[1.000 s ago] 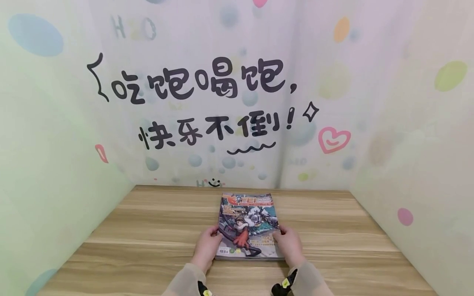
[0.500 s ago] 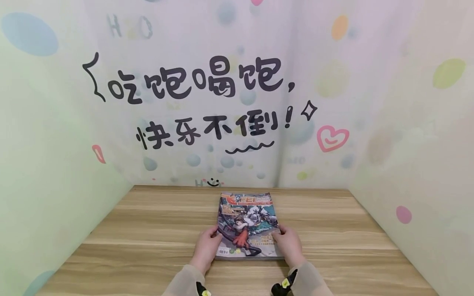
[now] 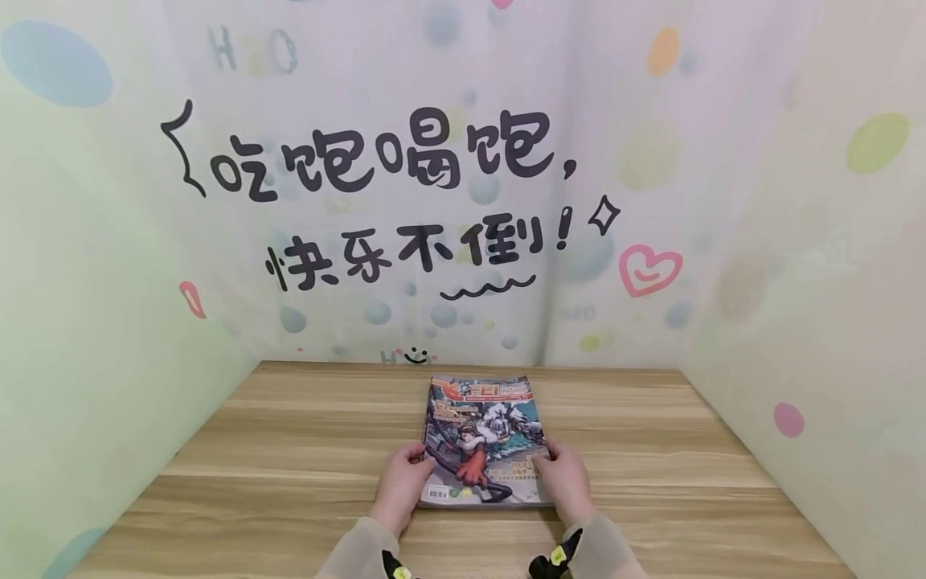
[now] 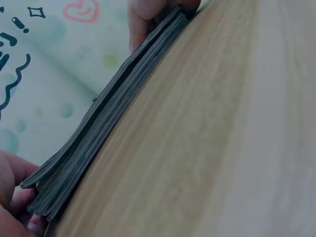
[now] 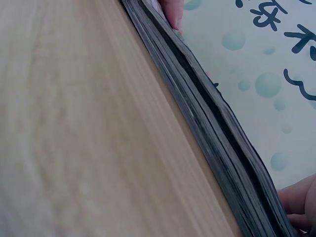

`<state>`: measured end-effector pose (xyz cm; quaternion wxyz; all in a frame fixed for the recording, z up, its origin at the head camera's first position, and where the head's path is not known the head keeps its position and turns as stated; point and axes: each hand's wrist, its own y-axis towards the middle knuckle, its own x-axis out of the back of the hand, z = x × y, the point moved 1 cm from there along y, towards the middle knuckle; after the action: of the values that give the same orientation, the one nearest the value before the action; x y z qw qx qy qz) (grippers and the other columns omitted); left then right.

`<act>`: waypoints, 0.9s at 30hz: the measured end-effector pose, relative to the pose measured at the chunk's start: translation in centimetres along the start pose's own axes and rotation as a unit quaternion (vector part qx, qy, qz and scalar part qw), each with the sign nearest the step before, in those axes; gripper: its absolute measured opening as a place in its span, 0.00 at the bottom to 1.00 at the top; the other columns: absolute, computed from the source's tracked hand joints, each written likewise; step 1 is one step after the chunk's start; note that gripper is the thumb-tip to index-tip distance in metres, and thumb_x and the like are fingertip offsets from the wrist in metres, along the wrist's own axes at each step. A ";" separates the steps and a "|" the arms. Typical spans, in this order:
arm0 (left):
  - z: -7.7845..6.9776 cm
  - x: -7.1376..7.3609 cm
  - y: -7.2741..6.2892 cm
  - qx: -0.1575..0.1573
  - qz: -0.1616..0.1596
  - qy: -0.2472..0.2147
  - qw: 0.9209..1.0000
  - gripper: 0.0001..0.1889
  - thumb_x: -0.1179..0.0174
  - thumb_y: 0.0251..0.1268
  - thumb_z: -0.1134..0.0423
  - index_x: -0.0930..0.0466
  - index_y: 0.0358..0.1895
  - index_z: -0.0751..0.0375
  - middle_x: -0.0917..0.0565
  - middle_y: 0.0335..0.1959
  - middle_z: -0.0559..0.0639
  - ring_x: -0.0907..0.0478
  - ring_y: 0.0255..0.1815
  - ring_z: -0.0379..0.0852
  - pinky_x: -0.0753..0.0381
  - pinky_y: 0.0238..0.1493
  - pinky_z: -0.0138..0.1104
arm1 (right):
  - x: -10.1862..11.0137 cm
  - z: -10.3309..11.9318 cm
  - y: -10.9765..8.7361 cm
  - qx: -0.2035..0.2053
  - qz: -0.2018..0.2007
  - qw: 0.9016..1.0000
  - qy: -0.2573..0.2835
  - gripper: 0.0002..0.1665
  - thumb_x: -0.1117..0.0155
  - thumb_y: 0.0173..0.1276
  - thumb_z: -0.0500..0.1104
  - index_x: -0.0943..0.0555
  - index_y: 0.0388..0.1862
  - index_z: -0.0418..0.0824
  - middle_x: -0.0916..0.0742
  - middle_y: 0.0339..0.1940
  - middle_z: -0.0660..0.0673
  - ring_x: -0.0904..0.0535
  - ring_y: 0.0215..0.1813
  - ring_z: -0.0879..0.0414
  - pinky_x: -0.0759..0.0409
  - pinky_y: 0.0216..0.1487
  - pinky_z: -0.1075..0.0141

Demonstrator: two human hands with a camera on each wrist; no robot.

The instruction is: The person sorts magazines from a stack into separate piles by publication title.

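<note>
A stack of magazines (image 3: 485, 442) lies on the wooden table, its top cover showing a cartoon figure in red and an orange title. My left hand (image 3: 401, 486) grips the stack's left side, thumb over the cover's edge. On the opposite side my right hand (image 3: 567, 482) holds it the same way. Seen edge-on in the left wrist view, the layered magazine edges (image 4: 106, 113) show a dark gap near the top and fan apart by the left fingers (image 4: 22, 168). The right wrist view shows the same layers (image 5: 197, 113) close over the tabletop, with the right fingers (image 5: 298, 197) at the near end.
The wooden table (image 3: 275, 450) spreads around the stack on every side. A pale printed curtain (image 3: 405, 72) with large black lettering closes off the back, and light walls stand at the left (image 3: 87, 241) and right (image 3: 817, 281).
The head view has shifted very slightly. Both hands keep their hold on the magazines, which stay in essentially the same place.
</note>
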<state>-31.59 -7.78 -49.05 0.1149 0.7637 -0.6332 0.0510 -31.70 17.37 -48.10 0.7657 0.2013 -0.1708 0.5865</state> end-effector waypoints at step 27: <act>-1.8 0.2 -0.5 -0.047 0.057 0.100 0.992 0.25 0.43 0.61 0.67 0.30 0.60 0.79 0.20 0.52 0.69 0.23 0.52 0.60 0.24 0.54 0.51 | -0.3 -0.1 0.2 -0.008 0.008 0.998 0.056 0.31 0.40 0.64 0.34 0.32 0.64 0.21 0.26 0.62 0.26 0.33 0.65 0.34 0.34 0.64 0.44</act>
<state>-30.90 -7.43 -47.28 0.2109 0.7110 -0.6628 0.1038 -31.93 17.23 -48.34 0.7710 0.1606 -0.1338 0.6016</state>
